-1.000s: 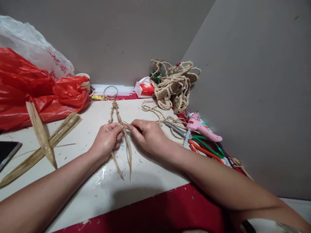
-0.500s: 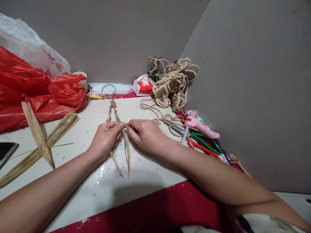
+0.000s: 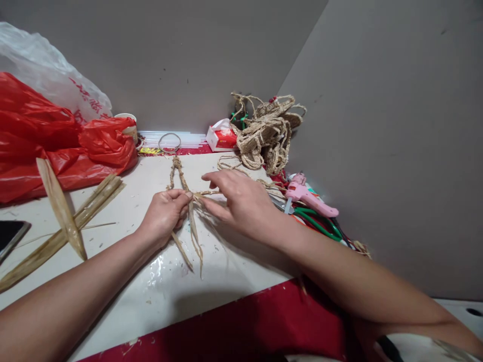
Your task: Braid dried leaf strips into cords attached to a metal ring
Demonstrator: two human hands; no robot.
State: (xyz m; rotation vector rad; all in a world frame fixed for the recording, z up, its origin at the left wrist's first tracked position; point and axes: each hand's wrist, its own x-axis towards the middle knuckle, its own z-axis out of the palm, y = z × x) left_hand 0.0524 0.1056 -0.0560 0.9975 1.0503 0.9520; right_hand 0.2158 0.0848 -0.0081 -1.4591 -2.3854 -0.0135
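Head view: right hand (image 3: 234, 201), closed half second ago, now spread open beside left hand (image 3: 164, 213), still pinching knobbly twisted cord (image 3: 182, 179). Cord extends beyond grip; thin flat strips (image 3: 194, 239) trail nearer. Below grip, white littered tabletop (image 3: 151, 311); beyond, grey wall (image 3: 188, 65). Left of grip, crossed smooth dried leaves (image 3: 62, 211).

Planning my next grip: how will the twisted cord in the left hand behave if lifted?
The cord looks light, being thin, and probably bends easily, given its slender twisted legs. Its flat loose ends below the left hand may flop.
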